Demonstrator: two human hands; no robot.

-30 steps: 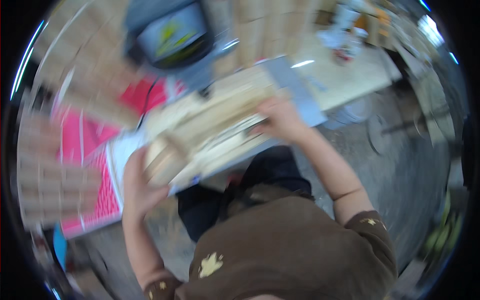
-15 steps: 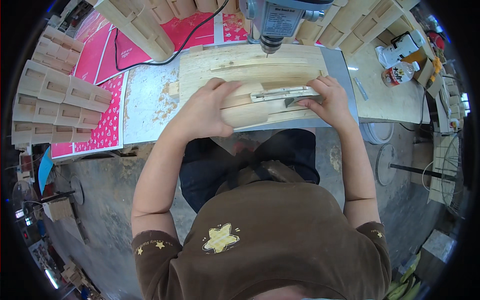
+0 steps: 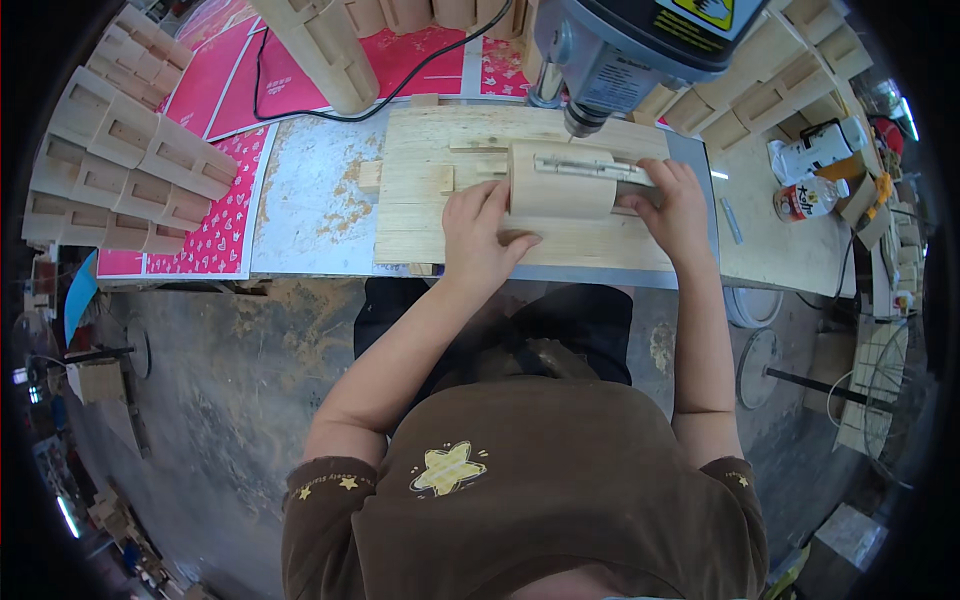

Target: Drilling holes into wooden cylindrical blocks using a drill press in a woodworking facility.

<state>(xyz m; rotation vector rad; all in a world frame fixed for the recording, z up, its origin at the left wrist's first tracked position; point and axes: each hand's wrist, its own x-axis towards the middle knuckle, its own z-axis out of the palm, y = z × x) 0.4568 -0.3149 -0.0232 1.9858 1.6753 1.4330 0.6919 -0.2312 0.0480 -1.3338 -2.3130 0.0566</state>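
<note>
A yellow and black warning label [image 3: 702, 12] sits on the drill head at top. At right, on the bench, lie a white bottle [image 3: 822, 146] and a red-labelled bottle [image 3: 810, 198].
</note>
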